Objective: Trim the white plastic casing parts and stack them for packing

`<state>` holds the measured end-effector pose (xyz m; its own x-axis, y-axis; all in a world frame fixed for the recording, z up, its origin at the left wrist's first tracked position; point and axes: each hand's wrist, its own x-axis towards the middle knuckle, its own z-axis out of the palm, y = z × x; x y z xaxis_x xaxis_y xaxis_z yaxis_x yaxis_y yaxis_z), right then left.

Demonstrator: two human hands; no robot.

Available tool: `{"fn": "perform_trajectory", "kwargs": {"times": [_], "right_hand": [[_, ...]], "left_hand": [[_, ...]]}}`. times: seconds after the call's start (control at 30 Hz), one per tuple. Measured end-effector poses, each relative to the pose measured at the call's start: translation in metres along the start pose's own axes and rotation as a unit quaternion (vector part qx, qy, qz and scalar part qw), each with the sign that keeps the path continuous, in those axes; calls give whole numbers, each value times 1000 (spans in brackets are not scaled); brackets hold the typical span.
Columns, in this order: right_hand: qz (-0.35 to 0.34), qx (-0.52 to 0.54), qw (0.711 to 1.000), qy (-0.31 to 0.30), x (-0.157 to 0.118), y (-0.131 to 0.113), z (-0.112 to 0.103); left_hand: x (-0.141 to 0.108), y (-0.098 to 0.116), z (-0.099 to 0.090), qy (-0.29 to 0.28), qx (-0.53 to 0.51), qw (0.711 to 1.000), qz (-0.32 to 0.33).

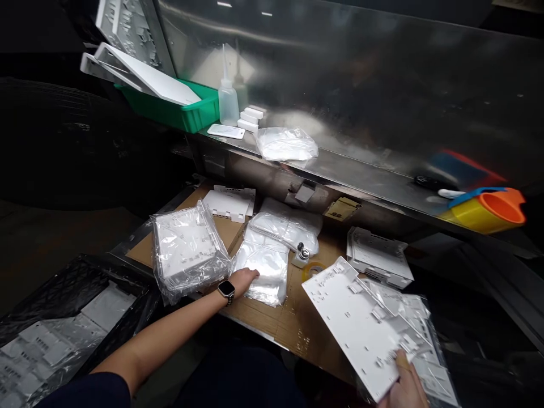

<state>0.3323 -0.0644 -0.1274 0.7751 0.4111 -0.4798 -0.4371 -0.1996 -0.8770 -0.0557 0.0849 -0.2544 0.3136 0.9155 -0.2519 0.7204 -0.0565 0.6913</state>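
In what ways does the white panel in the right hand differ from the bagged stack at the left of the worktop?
The panel is bare, while the bagged stack is covered in clear plastic. The panel is held at a slant in the right hand; the bagged stack rests on the worktop. Both show white surfaces with small raised details.

There are three piles of clear plastic bags (264,271), one green plastic box (196,118), one see-through plastic bottle (229,105), and one round yellow tape roll (306,271).
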Motion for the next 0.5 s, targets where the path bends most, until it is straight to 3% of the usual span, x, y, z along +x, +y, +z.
{"fn": "perform_trajectory", "kwargs": {"times": [0.13, 0.3, 0.5], "right_hand": [[-3, -11, 1000, 0, -1, 2, 2], [7, 22, 999, -47, -2, 10, 6], [26, 48, 992, -116, -16, 13, 14]], "left_hand": [[13, -1, -10, 4, -59, 997, -52], [30, -4, -20, -13, -174, 977, -120], [30, 8, -35, -21, -298, 946, -129]]}}
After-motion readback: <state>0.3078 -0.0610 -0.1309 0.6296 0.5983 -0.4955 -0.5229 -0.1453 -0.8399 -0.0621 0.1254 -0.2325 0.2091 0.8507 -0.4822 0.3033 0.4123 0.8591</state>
